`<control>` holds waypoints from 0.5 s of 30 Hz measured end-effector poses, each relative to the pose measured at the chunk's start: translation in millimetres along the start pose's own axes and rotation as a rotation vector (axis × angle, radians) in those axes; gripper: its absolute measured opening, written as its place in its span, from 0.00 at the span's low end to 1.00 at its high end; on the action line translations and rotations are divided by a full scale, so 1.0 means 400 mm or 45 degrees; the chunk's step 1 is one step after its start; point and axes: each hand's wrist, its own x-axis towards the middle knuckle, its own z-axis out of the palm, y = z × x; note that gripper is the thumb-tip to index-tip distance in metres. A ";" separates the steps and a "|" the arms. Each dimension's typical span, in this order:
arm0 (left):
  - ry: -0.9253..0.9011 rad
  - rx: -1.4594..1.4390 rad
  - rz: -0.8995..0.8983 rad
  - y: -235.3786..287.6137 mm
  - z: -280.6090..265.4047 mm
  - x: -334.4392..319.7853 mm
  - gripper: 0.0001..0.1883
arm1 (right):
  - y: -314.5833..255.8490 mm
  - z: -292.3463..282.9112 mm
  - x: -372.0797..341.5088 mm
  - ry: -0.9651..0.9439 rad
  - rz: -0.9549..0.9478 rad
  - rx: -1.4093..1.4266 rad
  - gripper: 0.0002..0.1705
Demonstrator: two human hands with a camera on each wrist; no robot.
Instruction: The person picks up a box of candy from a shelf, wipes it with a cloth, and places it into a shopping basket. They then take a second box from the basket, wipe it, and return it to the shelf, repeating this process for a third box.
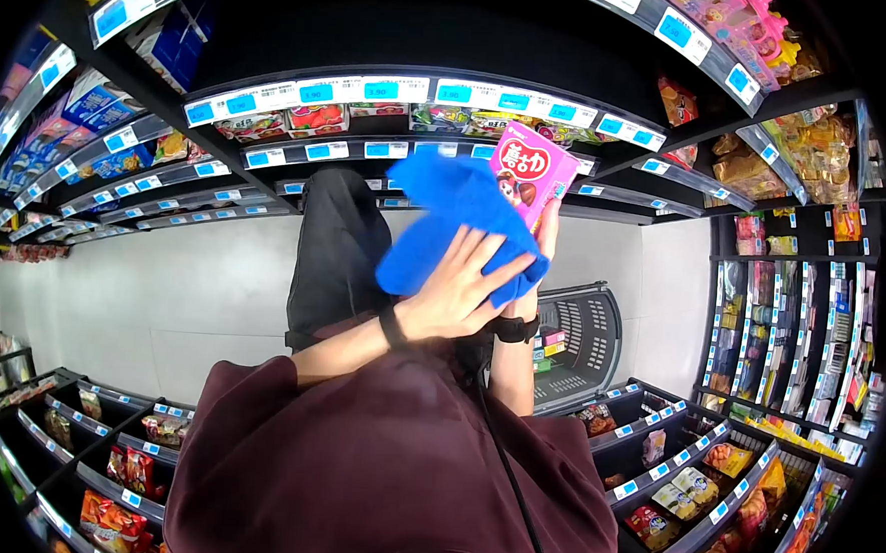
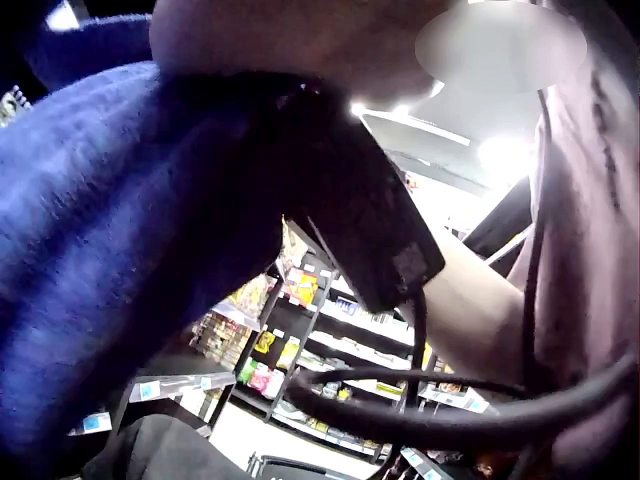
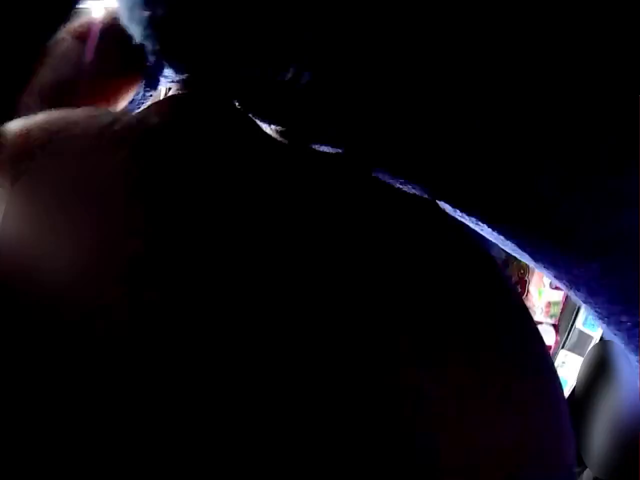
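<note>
A pink candy box (image 1: 531, 171) with a red-and-white logo stands tilted in my right hand (image 1: 550, 230), which grips it at its lower right side. A blue cloth (image 1: 447, 197) lies over the box's lower left part, its upper end flopping loosely to the left. My left hand (image 1: 463, 283) presses on the cloth with spread, fairly straight fingers; its thumb is hidden. In the left wrist view, the fuzzy cloth (image 2: 90, 220) fills the left side. The right wrist view is mostly dark, with a strip of blue cloth (image 3: 480, 228) along a lit edge.
A grey shopping basket (image 1: 601, 320) with several small boxes stands on the floor at right. Shelves with price tags (image 1: 373, 91) and packed snacks run ahead. Low bins of snack bags (image 1: 692, 490) lie behind on both sides. A black cable (image 1: 513, 470) hangs across the person's shirt.
</note>
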 end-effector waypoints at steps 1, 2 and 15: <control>0.097 0.016 0.076 0.003 -0.004 0.006 0.32 | -0.008 0.027 0.000 0.111 0.025 0.024 0.34; 0.074 -0.015 0.043 -0.020 0.007 -0.006 0.33 | -0.005 0.027 -0.001 0.190 -0.022 -0.080 0.34; 0.182 -0.593 -0.024 -0.070 -0.010 0.005 0.34 | 0.007 -0.065 0.011 -0.024 -0.066 0.056 0.39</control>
